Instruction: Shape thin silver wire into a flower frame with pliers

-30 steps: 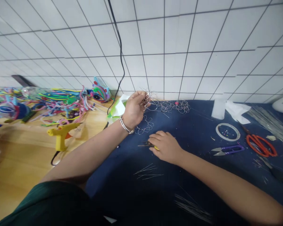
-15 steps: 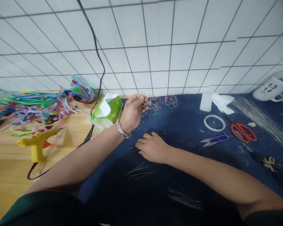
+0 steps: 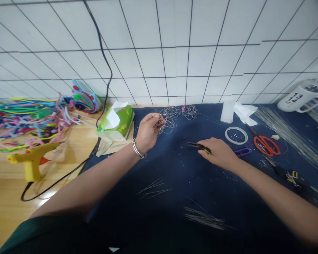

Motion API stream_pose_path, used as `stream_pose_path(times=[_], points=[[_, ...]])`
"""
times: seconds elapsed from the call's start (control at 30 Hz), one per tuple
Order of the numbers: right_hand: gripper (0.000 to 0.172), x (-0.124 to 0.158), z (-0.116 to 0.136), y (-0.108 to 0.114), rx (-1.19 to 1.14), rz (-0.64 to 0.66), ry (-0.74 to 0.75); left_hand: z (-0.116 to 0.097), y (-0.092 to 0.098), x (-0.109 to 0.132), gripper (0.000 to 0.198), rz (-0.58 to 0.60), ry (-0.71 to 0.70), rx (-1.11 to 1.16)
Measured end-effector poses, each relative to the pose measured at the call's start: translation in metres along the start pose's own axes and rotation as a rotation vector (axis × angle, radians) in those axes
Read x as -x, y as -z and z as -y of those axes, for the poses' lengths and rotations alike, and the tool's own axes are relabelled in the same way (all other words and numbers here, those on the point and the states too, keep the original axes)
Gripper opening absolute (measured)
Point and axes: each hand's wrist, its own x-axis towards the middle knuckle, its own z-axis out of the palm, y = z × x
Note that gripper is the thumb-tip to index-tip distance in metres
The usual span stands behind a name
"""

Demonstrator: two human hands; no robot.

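Note:
My left hand point(image 3: 147, 131), with a silver bangle at its wrist, is closed in a pinch on thin wire beside the tangle of looped wire point(image 3: 170, 118) near the wall. The fingers hide part of the wire. My right hand point(image 3: 219, 152) is wrapped round a small pair of pliers point(image 3: 196, 145) with dark jaws and a bit of yellow on the handle. The jaws point left, over the blue cloth point(image 3: 172, 162). A second wire tangle point(image 3: 189, 112) with a pink bead-like spot lies beyond.
On the right lie purple snips point(image 3: 243, 151), orange-handled scissors point(image 3: 266, 145), a white ring point(image 3: 236, 135) and a long wire bundle point(image 3: 294, 137). Cut wires point(image 3: 205, 218) lie in front. On the left are a tissue pack point(image 3: 116, 121), a yellow glue gun point(image 3: 33, 160) and coloured pipe cleaners point(image 3: 39, 120).
My right hand has moved right and slightly up, away from my left hand, bringing the pliers into plain view. My left hand stays by the wire tangle. The camera view has shifted a little.

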Motion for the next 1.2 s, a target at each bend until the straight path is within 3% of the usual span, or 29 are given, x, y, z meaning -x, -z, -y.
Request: stream_pose_path(times=[0.33, 0.47, 0.67, 0.8, 0.87, 0.97, 1.13, 1.2], points=[[0.029, 0.009, 0.006, -0.008, 0.047, 0.008, 0.042, -0.007, 0.024, 0.029, 0.009, -0.043, 0.083, 0.016], [0.028, -0.002, 0.045, -0.015, 0.019, 0.003, 0.158, -0.007, 0.030, 0.033, 0.012, -0.080, 0.095, 0.025], [0.025, -0.039, 0.126, -0.032, -0.026, 0.008, 0.536, -0.016, 0.025, 0.026, 0.009, -0.067, 0.015, 0.033], [0.021, -0.053, 0.143, -0.049, 0.009, 0.083, 0.537, -0.024, 0.025, 0.024, 0.006, -0.077, -0.029, 0.010], [0.021, -0.052, 0.136, -0.049, 0.019, 0.107, 0.549, -0.023, 0.024, 0.023, 0.006, -0.077, -0.011, 0.006], [0.023, -0.040, 0.107, -0.035, 0.018, 0.081, 0.513, -0.012, 0.018, 0.022, 0.006, -0.053, 0.024, 0.021], [0.030, -0.001, 0.034, -0.017, 0.089, -0.013, 0.128, 0.021, -0.007, 0.025, 0.009, -0.001, 0.077, 0.061], [0.033, 0.019, 0.015, -0.018, 0.106, 0.015, 0.097, 0.033, -0.016, 0.030, 0.012, 0.045, 0.184, 0.062]])
